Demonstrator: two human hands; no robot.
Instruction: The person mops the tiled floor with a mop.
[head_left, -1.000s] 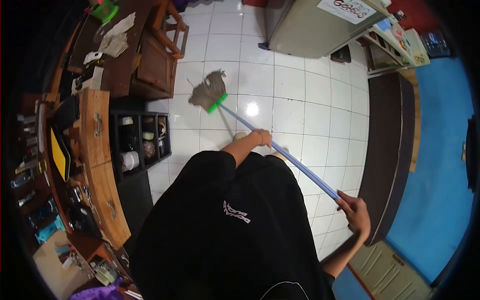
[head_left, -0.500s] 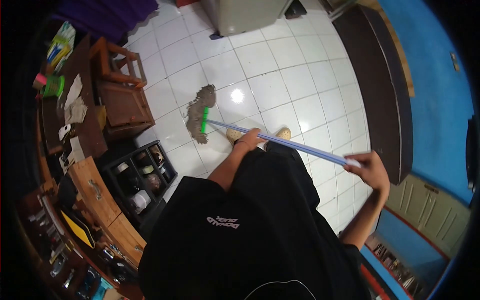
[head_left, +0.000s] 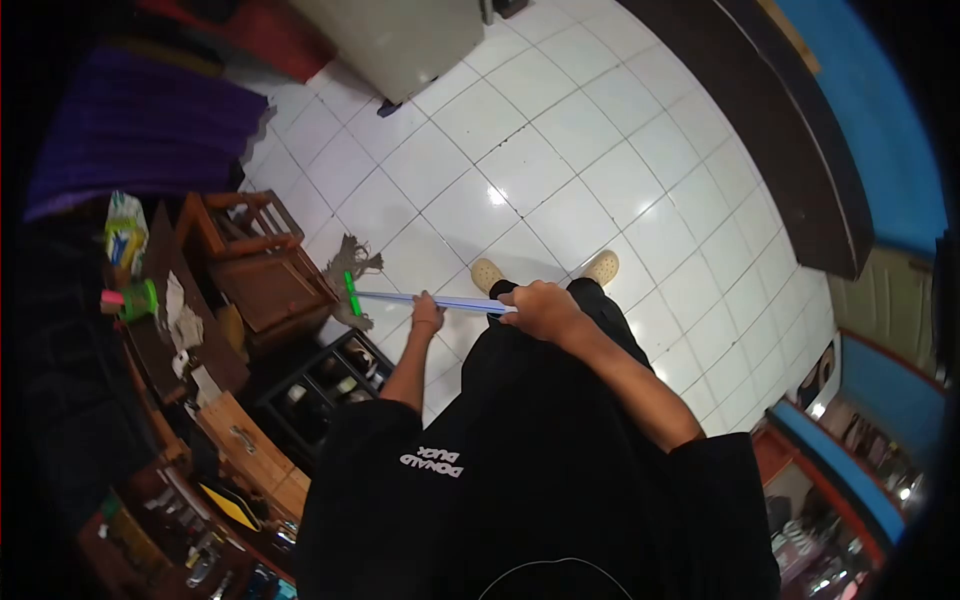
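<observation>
A mop (head_left: 385, 296) with a pale blue handle, a green clamp and grey strands stretches leftward from in front of my body. Partway along the handle, my left hand (head_left: 427, 311) is wrapped round it. My right hand (head_left: 541, 309) grips the handle's near end, close to my waist. The grey mop head (head_left: 352, 262) lies on the white tiled floor (head_left: 440, 235), against the foot of a brown wooden cabinet (head_left: 272, 287). Part of its strands is hidden behind the green clamp.
A wooden chair (head_left: 238, 222) stands beside the cabinet, near a purple cloth (head_left: 150, 125). A black shelf rack (head_left: 330, 372) is at my left. My feet wear beige clogs (head_left: 602, 268). A long dark brown piece of furniture (head_left: 800, 170) runs along the blue wall at right.
The mop head has moved left across the tiles to the cabinet. My right hand has swung inward to my waist, and my left hand has reached farther left. The view has turned.
</observation>
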